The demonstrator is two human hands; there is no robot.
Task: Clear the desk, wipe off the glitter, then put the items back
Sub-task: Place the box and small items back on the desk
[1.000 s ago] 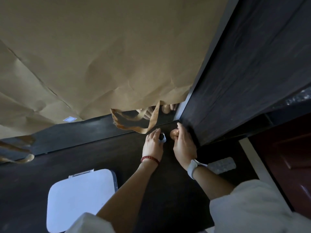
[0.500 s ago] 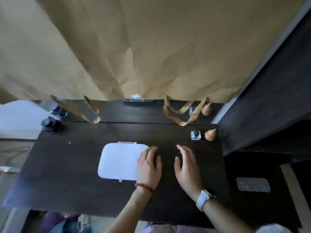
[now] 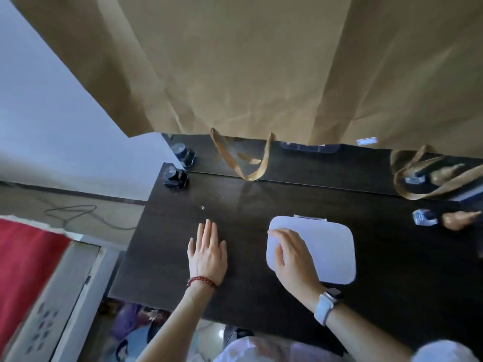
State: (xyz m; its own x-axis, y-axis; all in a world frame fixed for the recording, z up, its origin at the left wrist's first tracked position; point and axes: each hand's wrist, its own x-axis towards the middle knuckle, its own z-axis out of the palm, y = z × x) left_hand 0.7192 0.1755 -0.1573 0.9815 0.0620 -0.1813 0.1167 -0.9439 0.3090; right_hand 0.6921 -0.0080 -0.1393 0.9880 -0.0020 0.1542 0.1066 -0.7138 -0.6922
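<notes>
At the centre of the head view lies a dark wood-grain desk top (image 3: 261,205), its near-right corner hidden by the person's right forearm and pale sleeve. The left hand (image 3: 207,250) rests palm-down on the bare surface at about 7 o'clock from the desk centre, fingers straight and together, gripping nothing; a red bead bracelet (image 3: 202,281) circles its wrist. The right hand (image 3: 292,253) lies flat over the left edge of a white, rounded-rectangular case (image 3: 326,249), fingers extended on its lid and not curled round it; whether the thumb hooks the case's edge cannot be told. A pale-strapped wristwatch (image 3: 328,303) sits on that wrist. A small clear clasp projects from the case's far edge. At 10 o'clock, on the desk's far-left corner, stands a small dark glass bottle (image 3: 174,177); its double appears just behind in the mirror-like back panel (image 3: 313,163). At 3 o'clock, near the right frame edge, a small clear faceted bottle (image 3: 424,217) stands just beside a tan gourd-shaped ornament (image 3: 460,220), which is blurred and partly cut off. A tiny bright speck (image 3: 201,207) lies beyond the left fingertips; its nature is unclear. Creased brown paper (image 3: 248,61) hangs over the upper frame, hiding most of the panel, with tan ribbon loops (image 3: 245,163) dangling from its lower edge. The floor at 8 o'clock is motion-blurred.
</notes>
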